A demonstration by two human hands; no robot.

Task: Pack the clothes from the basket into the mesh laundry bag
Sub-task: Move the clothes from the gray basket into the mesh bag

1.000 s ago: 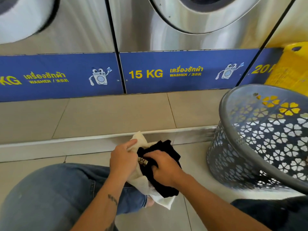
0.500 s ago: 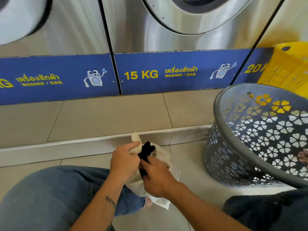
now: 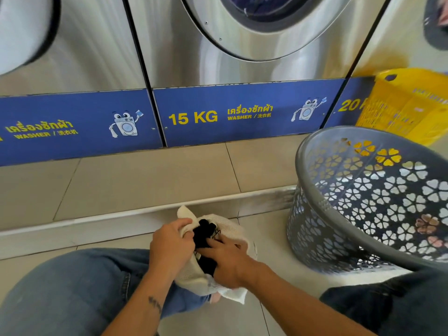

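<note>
A white mesh laundry bag [image 3: 229, 227] sits low in the middle, above my knee. My left hand [image 3: 169, 243] grips the bag's left rim and holds the mouth apart. A black garment [image 3: 204, 235] fills the opening, mostly inside the bag. My right hand [image 3: 228, 259] presses down on the black garment with straight fingers. To the right stands the grey basket [image 3: 312, 180], tilted toward me; a bit of patterned cloth shows through its wall at the lower right.
Steel washers with blue 15 KG panels [image 3: 242, 112] line the back on a tiled step [image 3: 145, 175]. A yellow crate [image 3: 407, 103] stands behind the grey basket. My jeans-clad knee [image 3: 72, 287] fills the lower left.
The black garment has gone from bunched outside the bag to mostly inside it. My right hand has shifted from gripping it to pushing it down; my left hand stays on the rim.
</note>
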